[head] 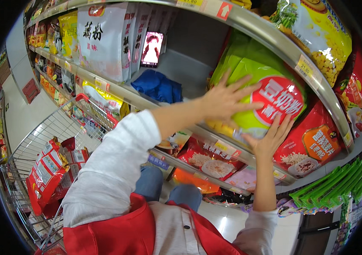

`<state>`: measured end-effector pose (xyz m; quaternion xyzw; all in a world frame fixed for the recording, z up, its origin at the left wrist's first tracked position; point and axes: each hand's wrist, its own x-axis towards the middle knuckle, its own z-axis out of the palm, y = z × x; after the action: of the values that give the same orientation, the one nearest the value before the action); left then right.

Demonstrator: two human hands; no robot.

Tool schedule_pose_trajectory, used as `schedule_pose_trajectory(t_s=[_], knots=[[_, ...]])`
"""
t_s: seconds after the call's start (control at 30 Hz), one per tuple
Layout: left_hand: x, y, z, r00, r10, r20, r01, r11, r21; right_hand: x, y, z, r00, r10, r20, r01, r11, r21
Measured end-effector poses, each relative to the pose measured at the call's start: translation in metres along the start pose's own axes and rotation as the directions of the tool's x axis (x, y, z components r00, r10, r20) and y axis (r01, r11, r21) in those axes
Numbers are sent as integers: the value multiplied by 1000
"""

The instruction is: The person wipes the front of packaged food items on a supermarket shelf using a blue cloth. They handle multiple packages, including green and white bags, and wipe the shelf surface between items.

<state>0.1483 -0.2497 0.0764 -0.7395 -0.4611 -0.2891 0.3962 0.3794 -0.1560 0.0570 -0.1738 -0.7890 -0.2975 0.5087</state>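
Observation:
A plump green plastic food bag [248, 78] with a red oval label stands at the front of the middle shelf. Across its face lies my left hand [228, 98], fingers spread wide and slightly blurred. My right hand [271, 135] rests against the bag's lower front, its fingers pointing up over the label's edge. Behind this bag more green packaging shows, partly hidden. A crumpled blue cloth [158, 86] lies on the shelf left of my hands. Farther back, a phone [152, 49] with a lit screen leans against a row of white pouches [101, 41].
A wire shopping cart [53, 118] at left carries red bags [48, 172]. The metal shelf edge [260, 28] curves above my hands. Red oatmeal bags [311, 143] stand at right, near hanging green packets [337, 185]. More packaged food [212, 159] fills the lower shelf.

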Motion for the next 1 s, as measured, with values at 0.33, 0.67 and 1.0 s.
schedule_pose_trajectory(t_s=[0.33, 0.67, 1.0], knots=[[-50, 7, 35, 740, -636, -220, 550, 759, -347, -18, -10, -14, 995, 76, 58, -81, 993, 90], [1, -54, 99, 490, -402, 774, 199, -812, -548, -20, -9, 7, 997, 79, -17, -76, 988, 136], [-10, -108, 118, 234, -648, 725, 411, -610, -678, -24, -7, 7, 995, 96, 22, -98, 982, 163]])
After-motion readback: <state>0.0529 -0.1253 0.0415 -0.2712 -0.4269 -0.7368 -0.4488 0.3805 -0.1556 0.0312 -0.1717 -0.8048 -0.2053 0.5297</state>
